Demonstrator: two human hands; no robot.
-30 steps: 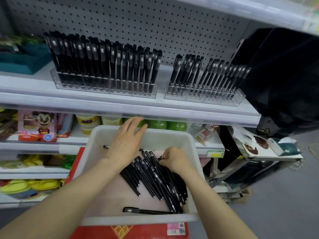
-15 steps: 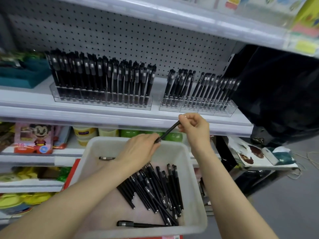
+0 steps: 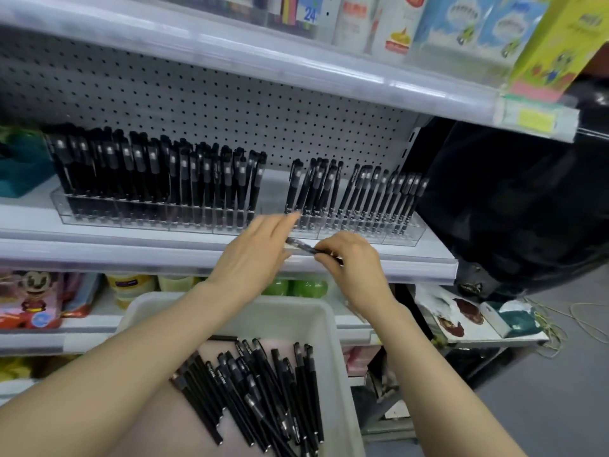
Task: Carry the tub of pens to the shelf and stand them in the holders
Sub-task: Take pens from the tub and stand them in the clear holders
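A white tub [image 3: 336, 351] sits low in front of me with several black pens [image 3: 260, 387] lying loose in it. On the shelf [image 3: 138, 255] stand two clear holders, the left holder [image 3: 148, 216] full of upright pens and the right holder [image 3: 389, 232] partly filled. My right hand [image 3: 354, 268] pinches one black pen [image 3: 301, 247] lying nearly level in front of the right holder. My left hand [image 3: 253, 255] reaches beside it with fingers extended, their tips touching the pen's left end and the holder's left edge.
An upper shelf [image 3: 296, 67] with boxed goods overhangs the pens. A teal bin [image 3: 19, 169] stands at the far left. Toys and green items fill the lower shelf [image 3: 82, 328]. A dark bag [image 3: 514, 206] hangs on the right, above a low tray.
Both hands rose from the tub to the shelf. My right hand took one pen out and carried it up to the right holder; my left hand followed to meet the pen's end.
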